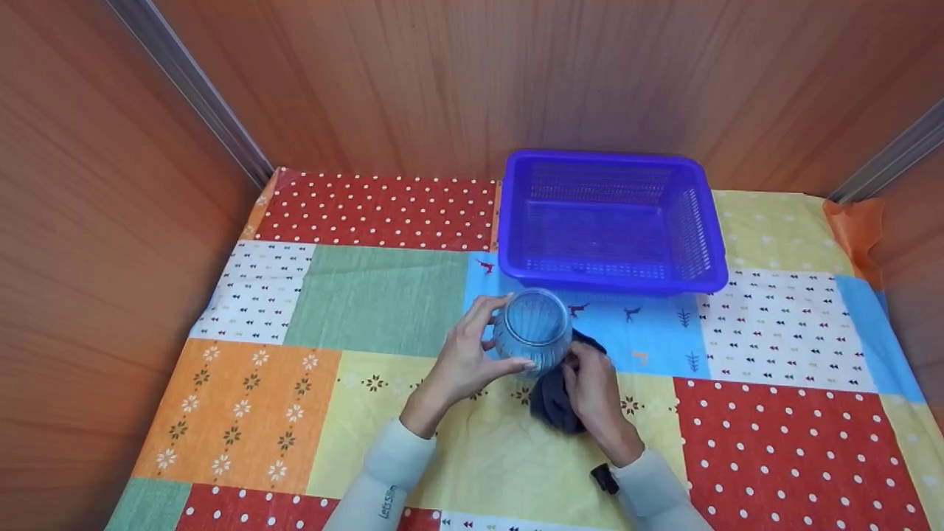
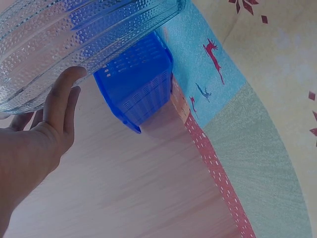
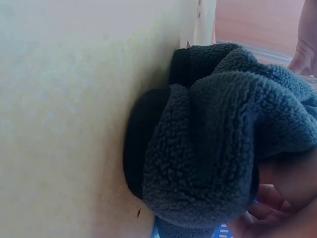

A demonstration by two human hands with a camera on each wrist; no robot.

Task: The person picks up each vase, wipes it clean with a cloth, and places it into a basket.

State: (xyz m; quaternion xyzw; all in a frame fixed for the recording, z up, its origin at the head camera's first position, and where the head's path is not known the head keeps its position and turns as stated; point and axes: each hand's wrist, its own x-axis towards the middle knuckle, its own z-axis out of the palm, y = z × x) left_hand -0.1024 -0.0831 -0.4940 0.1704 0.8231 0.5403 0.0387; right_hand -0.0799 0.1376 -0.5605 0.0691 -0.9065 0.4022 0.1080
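Observation:
A clear ribbed glass jar (image 1: 542, 355) with a round open mouth is at the centre of the head view. My left hand (image 1: 461, 358) grips it from the left, thumb on the near side and fingers on the far side. Textured ribs of the jar (image 2: 89, 47) fill the top left of the left wrist view. My right hand (image 1: 596, 391) holds a bunched dark grey cloth (image 1: 552, 405) against the jar's right side. Fluffy pile and a black edge show on the cloth (image 3: 213, 134) in the right wrist view, partly hiding the right fingers (image 3: 282, 213).
Just beyond the jar, a purple plastic basket (image 1: 612, 284) with perforated sides stands against the wooden back wall (image 1: 369, 88). A patchwork-print cloth (image 1: 383, 295) covers the table. Wooden panels also rise at left and right.

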